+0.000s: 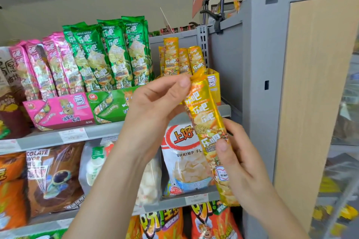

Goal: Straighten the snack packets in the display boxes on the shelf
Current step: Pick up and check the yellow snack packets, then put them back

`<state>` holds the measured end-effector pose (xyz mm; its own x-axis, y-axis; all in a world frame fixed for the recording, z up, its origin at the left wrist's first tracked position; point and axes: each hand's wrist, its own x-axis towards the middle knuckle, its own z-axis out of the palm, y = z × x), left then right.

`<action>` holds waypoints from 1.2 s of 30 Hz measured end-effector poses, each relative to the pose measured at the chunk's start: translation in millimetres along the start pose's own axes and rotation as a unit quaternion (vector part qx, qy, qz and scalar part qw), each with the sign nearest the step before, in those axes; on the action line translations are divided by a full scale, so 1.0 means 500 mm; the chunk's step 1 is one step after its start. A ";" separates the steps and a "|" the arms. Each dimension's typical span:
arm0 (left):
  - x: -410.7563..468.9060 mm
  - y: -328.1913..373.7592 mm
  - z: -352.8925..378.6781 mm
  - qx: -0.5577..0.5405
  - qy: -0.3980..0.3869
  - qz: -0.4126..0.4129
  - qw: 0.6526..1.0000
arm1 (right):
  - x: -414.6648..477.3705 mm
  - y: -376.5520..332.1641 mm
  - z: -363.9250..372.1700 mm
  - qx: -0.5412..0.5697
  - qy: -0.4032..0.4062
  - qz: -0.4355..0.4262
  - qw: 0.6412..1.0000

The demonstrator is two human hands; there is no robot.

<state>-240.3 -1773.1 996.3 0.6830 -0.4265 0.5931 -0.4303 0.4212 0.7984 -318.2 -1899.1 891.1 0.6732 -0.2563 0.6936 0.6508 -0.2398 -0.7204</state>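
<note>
both hands (pixel 155 101) hold a yellow packet (pixel 208 132)

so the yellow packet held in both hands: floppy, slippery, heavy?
Probably light: the left hand holds the yellow packet at its top by a mere pinch. Likely fairly stiff: it runs straight between the hands, though the top seal crumples. Glossy foil looks slippery; the right hand grips its lower half.

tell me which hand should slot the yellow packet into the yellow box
Probably the left hand: it pinches the yellow packet by its top, level with the yellow box. The right hand grips the lower end, which would go in first.
</note>
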 end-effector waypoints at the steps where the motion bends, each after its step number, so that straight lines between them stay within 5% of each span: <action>1: 0.003 0.003 -0.001 0.020 0.013 0.012 1.000 | 0.002 0.001 -0.002 0.011 -0.013 0.013 1.000; 7: 0.003 -0.009 0.019 0.087 0.074 0.062 0.991 | 0.015 0.012 0.004 0.053 -0.038 0.067 0.996; 13: 0.011 -0.016 0.030 -0.025 0.083 -0.001 0.996 | 0.023 0.006 0.026 -0.222 0.052 -0.019 0.973; 19: 0.018 -0.032 0.027 -0.075 0.059 0.005 0.995 | 0.032 0.007 0.029 -0.302 0.103 -0.019 0.948; 21: 0.021 -0.038 0.022 -0.029 0.025 0.032 0.999 | 0.039 0.005 0.024 -0.262 0.094 -0.023 0.960; 26: 0.028 -0.035 0.016 -0.079 -0.142 -0.038 0.986 | 0.054 -0.011 0.018 0.066 -0.012 0.037 0.997; 31: 0.045 -0.039 0.015 -0.015 -0.045 -0.029 0.998 | 0.063 -0.020 0.009 0.193 -0.087 0.152 0.965; 36: 0.053 -0.045 0.025 -0.026 0.018 -0.029 0.999 | 0.059 -0.022 0.010 0.224 -0.113 0.166 0.954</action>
<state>-219.9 -1803.6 995.4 0.7271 -0.4234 0.5404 -0.3582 0.4374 0.8248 -303.7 -1899.3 919.4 0.8934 -0.0279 0.4484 0.4400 0.2567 -0.8605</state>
